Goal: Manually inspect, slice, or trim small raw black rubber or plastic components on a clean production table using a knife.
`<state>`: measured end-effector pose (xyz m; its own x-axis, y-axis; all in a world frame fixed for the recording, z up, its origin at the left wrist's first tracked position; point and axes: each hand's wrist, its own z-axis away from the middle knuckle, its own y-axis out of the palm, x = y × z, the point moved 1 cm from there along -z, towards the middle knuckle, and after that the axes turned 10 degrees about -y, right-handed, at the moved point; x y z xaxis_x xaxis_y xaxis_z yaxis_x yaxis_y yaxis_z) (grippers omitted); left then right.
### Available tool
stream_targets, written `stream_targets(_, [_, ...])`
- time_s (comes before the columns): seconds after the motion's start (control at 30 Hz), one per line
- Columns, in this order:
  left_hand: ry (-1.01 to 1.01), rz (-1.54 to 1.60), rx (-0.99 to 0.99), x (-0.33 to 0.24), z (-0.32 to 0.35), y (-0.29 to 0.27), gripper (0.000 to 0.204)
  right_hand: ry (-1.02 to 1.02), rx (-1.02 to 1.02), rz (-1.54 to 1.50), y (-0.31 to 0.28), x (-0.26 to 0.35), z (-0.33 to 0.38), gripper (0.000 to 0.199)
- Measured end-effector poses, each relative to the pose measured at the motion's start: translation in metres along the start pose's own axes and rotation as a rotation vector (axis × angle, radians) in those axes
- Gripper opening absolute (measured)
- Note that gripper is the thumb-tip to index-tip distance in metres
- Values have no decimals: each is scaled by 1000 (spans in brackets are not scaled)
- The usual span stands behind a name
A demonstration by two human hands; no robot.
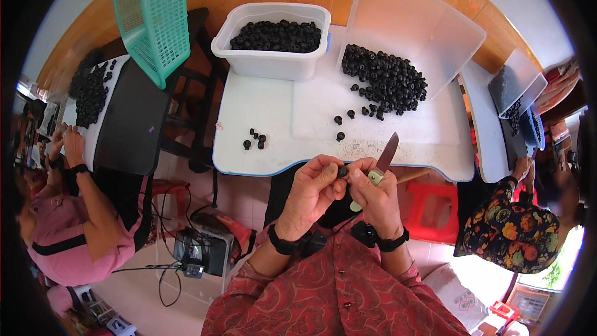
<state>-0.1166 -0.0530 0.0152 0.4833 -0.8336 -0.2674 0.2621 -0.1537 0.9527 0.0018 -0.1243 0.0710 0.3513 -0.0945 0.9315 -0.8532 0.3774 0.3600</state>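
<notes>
A: Hands?
B: Left hand pinches a small black ring at its fingertips, just off the desk's near edge — held up so the blade can reach it. Right hand is closed round a pale-handled knife, blade angled up.
A: Containers?
B: White tub of black pieces at the far edge; clear bin tipped on its side, a loose pile spilling from it. Green basket far left. No labels readable.

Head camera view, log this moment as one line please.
left hand: pinching small black piece | right hand: gripping knife, blade up | white table: loose black pieces, white tub full
</notes>
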Motion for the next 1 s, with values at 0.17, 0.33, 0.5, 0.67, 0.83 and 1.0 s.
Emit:
stream_targets(0.17, [40,-166,-87,4,6,2,11,-93,-21,47,8,-5,8,15])
stream_targets(0.33, [88,-227,-106,4,12,6,9,-83,-71,92,2,-8,10,8])
stream_targets(0.5, [68,-253,-77,3,16,7,10,-64,-55,-39,-5,-11,12,7])
stream_targets(0.67, [69,-243,-79,3,20,13,11,-6,-45,-79,-1,-8,13,10])
stream_targets(0.83, [109,-347,-55,3,22,11,12,-41,-57,-91,3,-10,16,14])
stream_targets(1.0, [77,-309,-61,4,20,6,12,-30,-42,-37,-1,-11,16,16])
